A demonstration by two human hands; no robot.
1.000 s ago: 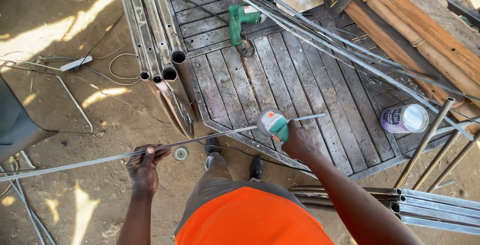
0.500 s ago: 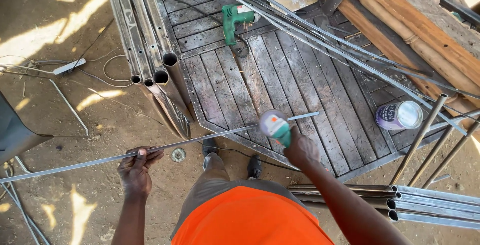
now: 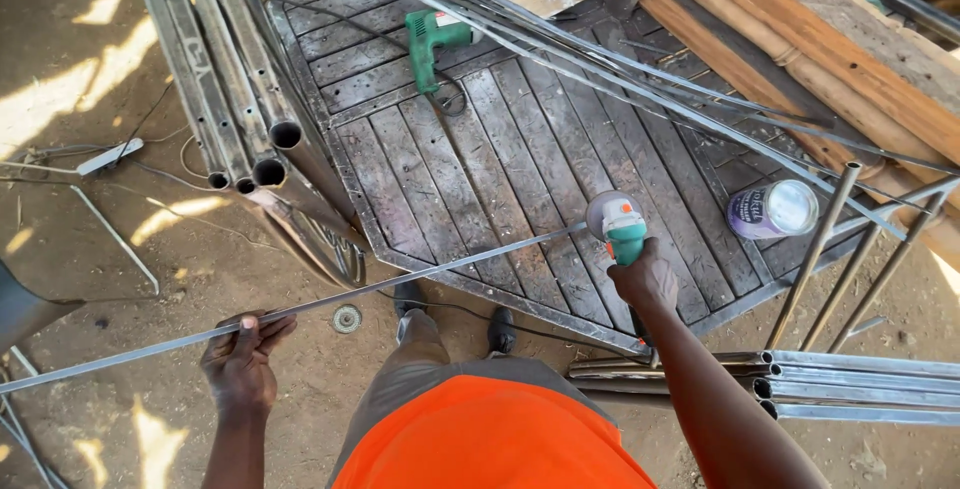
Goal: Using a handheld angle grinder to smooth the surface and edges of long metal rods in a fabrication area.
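- Steel strip [image 3: 400,285], long, thin and flat, ran from the left edge of the view across the dirt ground and over the near-left edge of the wooden plank panel [image 3: 500,169], ending at the grinder's disc.
- Left hand [image 3: 242,361] was closed around the strip, fingers curled over its top, holding it off the ground.
- Right hand [image 3: 648,279] was wrapped tight on the body of a teal angle grinder [image 3: 618,227], whose disc met the strip's far end above the panel.
- Judged from this, the step in hand was grinding or cutting at the strip's tip; the next move would call for a steady left grip and a level disc so that the thin metal did not chatter.
- No sparks showed, so whether the disc was spinning could not be told.
- Exact contact between disc and strip was hard to make out, since the guard covered it.
- Strip's left end was cut off by the frame; the feet were partly hidden by the orange shirt [image 3: 490,439].
- Green power drill [image 3: 432,41] lay near the panel's far edge, and a white paint can [image 3: 772,209] near its right edge.
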